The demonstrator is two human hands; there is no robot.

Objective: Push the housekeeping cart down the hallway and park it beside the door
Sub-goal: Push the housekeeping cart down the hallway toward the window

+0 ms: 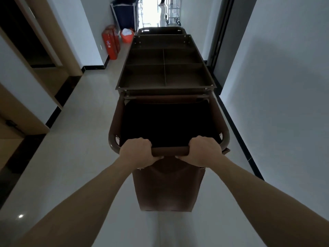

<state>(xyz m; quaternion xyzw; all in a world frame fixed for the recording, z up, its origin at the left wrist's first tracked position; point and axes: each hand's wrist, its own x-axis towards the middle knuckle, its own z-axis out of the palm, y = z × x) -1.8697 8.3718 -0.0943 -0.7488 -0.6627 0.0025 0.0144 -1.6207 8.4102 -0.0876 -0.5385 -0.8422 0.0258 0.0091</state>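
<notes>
Hallway floor (85, 107), pale tile, running straight ahead between two white walls; dark baseboards line both sides. One housekeeping cart (164, 75), brown, stands mid-corridor, nearer the right wall (277, 86), with a wider strip of open floor on its left. Its top tray (164, 68) shows four divided compartments plus one long rear section. One dark linen bag (167, 123) hangs open at the near end; its interior is too dark to make out. One handle bar (170, 151) is gripped by both hands: left hand (136, 151) and right hand (204, 150), fingers curled over it. Wooden door frames (44, 56) on the left are cut off. Further on: two red boxes (111, 43), one orange bag (126, 35), one blue laundry bin (124, 12), a metal trolley (173, 10), partly overexposed.
</notes>
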